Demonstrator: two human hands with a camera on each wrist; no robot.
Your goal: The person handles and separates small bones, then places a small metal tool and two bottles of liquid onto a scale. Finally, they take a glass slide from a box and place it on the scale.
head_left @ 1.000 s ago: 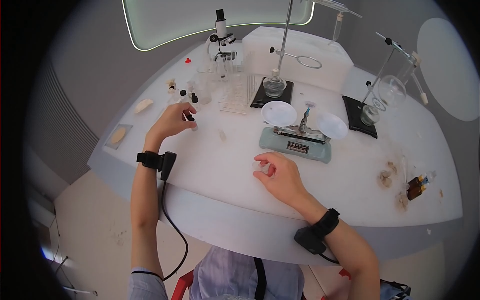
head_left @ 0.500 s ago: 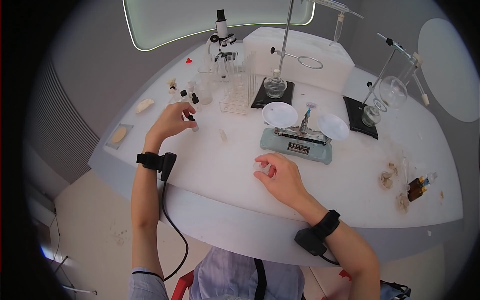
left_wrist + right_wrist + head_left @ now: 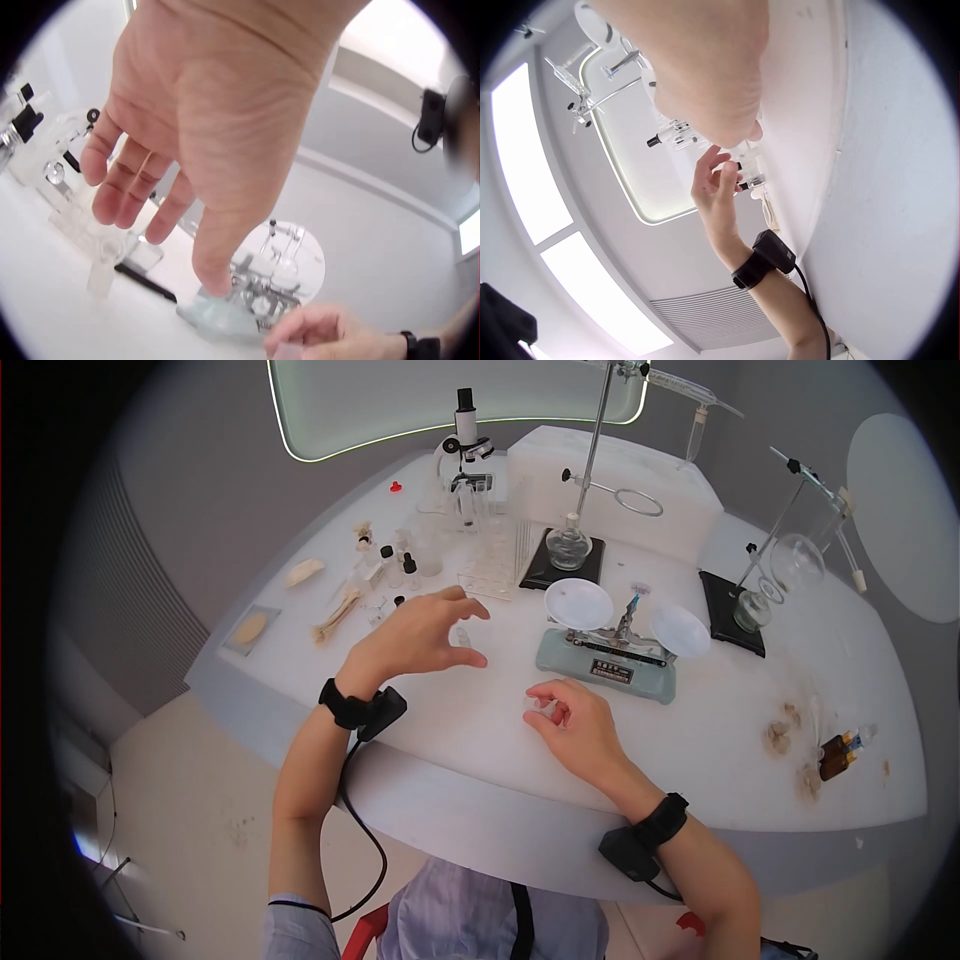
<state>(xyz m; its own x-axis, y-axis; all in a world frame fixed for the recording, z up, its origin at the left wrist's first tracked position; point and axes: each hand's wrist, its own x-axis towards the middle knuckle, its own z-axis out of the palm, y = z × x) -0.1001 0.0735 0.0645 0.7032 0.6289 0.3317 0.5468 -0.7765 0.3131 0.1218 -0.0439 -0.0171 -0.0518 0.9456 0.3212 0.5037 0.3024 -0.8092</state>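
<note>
My left hand [image 3: 425, 635] hovers over the table with fingers and thumb apart and nothing between them. Just past its fingers lies a small clear glass piece [image 3: 462, 636]. Behind the hand, the black cap [image 3: 399, 600] of a small bottle shows; the rest of that bottle is hidden. My right hand [image 3: 578, 730] is low in front of the balance and pinches a small clear container [image 3: 541, 707] between thumb and fingers. In the left wrist view, this container [image 3: 288, 351] looks translucent and is cut off by the frame's edge.
A pale green balance [image 3: 610, 665] with two white pans stands beyond my right hand. Black-capped bottles [image 3: 410, 570], a test tube rack [image 3: 485, 585] and a microscope [image 3: 465, 445] are at the back left. Brown bottles [image 3: 836, 758] lie at the right.
My left hand has let go of the small black-capped bottle and moved right, its fingers spreading. The right hand keeps its hold on the container. The head view has shifted slightly.
</note>
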